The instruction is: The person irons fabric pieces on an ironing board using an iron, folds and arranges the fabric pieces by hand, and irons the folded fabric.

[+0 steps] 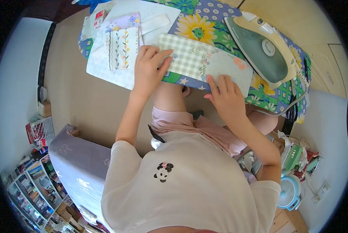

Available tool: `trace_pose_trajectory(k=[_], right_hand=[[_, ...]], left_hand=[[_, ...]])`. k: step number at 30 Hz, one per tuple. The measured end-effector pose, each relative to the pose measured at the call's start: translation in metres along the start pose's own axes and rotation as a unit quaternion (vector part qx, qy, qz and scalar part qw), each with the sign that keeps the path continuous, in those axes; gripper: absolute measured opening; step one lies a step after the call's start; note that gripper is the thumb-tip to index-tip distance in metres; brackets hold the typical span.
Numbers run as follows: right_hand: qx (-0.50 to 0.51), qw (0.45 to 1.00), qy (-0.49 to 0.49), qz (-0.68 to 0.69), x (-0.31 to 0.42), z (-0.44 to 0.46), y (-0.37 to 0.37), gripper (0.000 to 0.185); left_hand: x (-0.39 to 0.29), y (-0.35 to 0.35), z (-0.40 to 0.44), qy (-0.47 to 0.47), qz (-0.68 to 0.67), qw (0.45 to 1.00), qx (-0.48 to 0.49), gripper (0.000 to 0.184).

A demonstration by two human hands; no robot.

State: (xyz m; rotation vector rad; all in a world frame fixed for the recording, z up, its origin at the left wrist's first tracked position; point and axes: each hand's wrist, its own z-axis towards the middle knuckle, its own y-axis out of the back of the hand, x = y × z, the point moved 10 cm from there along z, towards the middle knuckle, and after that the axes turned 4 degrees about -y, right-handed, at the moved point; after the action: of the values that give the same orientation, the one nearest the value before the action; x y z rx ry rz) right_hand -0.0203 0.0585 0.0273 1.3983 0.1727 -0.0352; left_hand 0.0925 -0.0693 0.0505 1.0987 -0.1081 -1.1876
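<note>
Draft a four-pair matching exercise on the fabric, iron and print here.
1. green-and-white gingham fabric strip
2. cream-and-green iron
3. white fabric piece with flower-vine rows
4. black-and-white panda print

A. on the shirt front
B. left hand and right hand over it
C. has a coiled cord
D. left of the left hand

Pairs: 1-B, 2-C, 3-D, 4-A
</note>
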Motion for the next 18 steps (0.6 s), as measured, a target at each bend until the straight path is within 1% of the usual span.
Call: trace_pose_trajectory(k=[1, 2, 3, 5, 6, 8, 9, 10, 11, 12, 14, 15, 17, 18], right_hand=[[0.011, 0.999, 0.033, 0.020, 0.006, 0.003, 0.001, 0.060], [0.009, 0.999, 0.035, 0.020, 0.007, 0.004, 0.001, 0.060], [0.012, 0.999, 0.030, 0.034, 0.008, 0.004, 0.000, 0.059], [0.013, 0.998, 0.029, 0.050, 0.011, 0.005, -0.002, 0.059], [0.013, 0.997, 0.015, 0.069, 0.009, 0.006, -0.003, 0.059], [0.007, 0.996, 0.005, 0.089, 0.007, 0.008, -0.003, 0.060], [0.003, 0.996, 0.016, 0.084, 0.007, 0.007, -0.004, 0.059], [0.000, 0.997, 0.026, 0.079, 0.007, 0.007, -0.003, 0.058], [-0.002, 0.996, 0.029, 0.079, 0.007, 0.006, -0.002, 0.058], [0.006, 0.996, 0.020, 0.087, 0.005, 0.006, -0.002, 0.058], [0.016, 0.995, 0.017, 0.096, 0.005, 0.004, -0.002, 0.059], [0.019, 0.996, 0.014, 0.092, 0.004, 0.005, -0.002, 0.058], [0.020, 0.996, 0.013, 0.085, 0.002, 0.005, -0.001, 0.058], [0.023, 0.996, 0.010, 0.087, 0.001, 0.004, -0.001, 0.057]], left_hand=[[-0.014, 0.012, 0.002, -0.023, 0.096, 0.994, -0.038, 0.023], [-0.028, 0.021, 0.003, -0.045, 0.192, 0.977, -0.076, 0.025], [-0.029, 0.020, 0.000, -0.045, 0.194, 0.977, -0.078, 0.025], [-0.037, -0.004, -0.013, -0.104, 0.233, 0.967, -0.012, 0.032], [-0.037, -0.010, -0.020, -0.102, 0.237, 0.966, -0.014, 0.032], [-0.040, -0.046, -0.033, -0.108, 0.109, 0.983, 0.103, 0.041], [-0.044, -0.047, -0.035, -0.108, 0.114, 0.983, 0.100, 0.041], [-0.046, -0.049, -0.038, -0.093, 0.119, 0.982, 0.109, 0.044], [-0.049, -0.051, -0.042, -0.077, 0.123, 0.982, 0.120, 0.048], [-0.056, -0.049, -0.042, -0.075, 0.124, 0.982, 0.118, 0.048], [-0.068, -0.045, -0.042, -0.068, 0.163, 0.975, 0.132, 0.061], [-0.067, -0.047, -0.043, -0.064, 0.164, 0.976, 0.130, 0.061], [-0.067, -0.056, -0.047, -0.106, 0.265, 0.949, 0.136, 0.064], [-0.066, -0.058, -0.048, -0.104, 0.266, 0.949, 0.133, 0.064]])
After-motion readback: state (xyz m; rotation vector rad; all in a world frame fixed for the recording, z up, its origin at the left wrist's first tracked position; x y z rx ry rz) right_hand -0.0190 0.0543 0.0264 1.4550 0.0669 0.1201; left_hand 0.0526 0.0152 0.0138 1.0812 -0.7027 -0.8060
